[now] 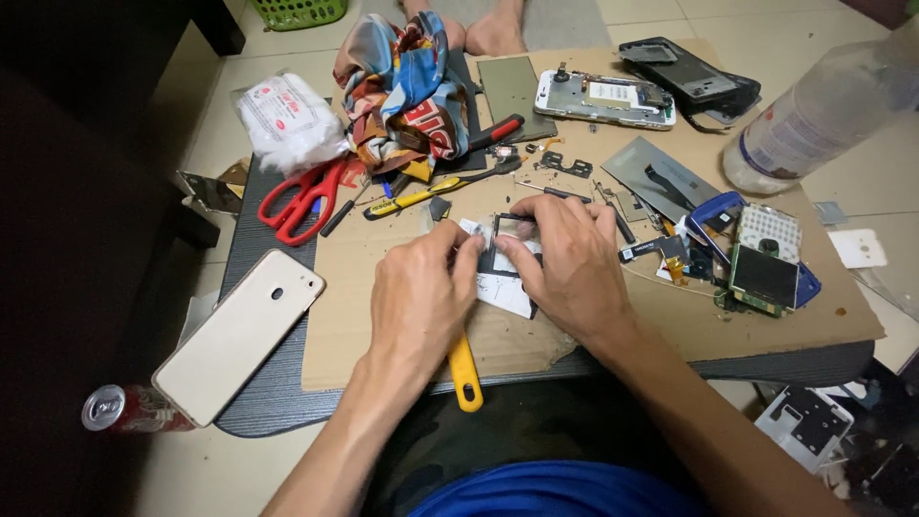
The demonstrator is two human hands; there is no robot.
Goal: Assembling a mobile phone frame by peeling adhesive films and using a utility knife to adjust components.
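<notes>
Right now I am working on a small dark frame (505, 241), which is lying between my two hands on a white scrap of paper (504, 290) on the cardboard sheet (383, 316). My left hand (418, 299) is closing in from the left, its fingertips (467, 245) curled and pinching at the frame's left edge. My right hand (572, 263) is coming at it from the right, thumb pressing on the frame's lower right side while the forefinger is reaching over its top edge. Both hands are closed down on the frame, fingers bent, not spread, and the two hands are nearly touching each other across it.

Under my left wrist a yellow tool handle (464, 373) is poking out toward me. Just beyond my left hand a yellow-handled screwdriver (421, 196) is lying, and farther left red scissors (304, 201). Well to the left of my left hand a gold phone (239, 335) is resting face down, with a red can (124, 409) beside it on the floor. To the right of my right hand a green circuit board with a dark screen (764, 278) is sitting, and beyond it a clear plastic bottle (823, 110). Ahead of both hands a crumpled patterned cloth (407, 86) and an opened white phone body (605, 99) are lying.
</notes>
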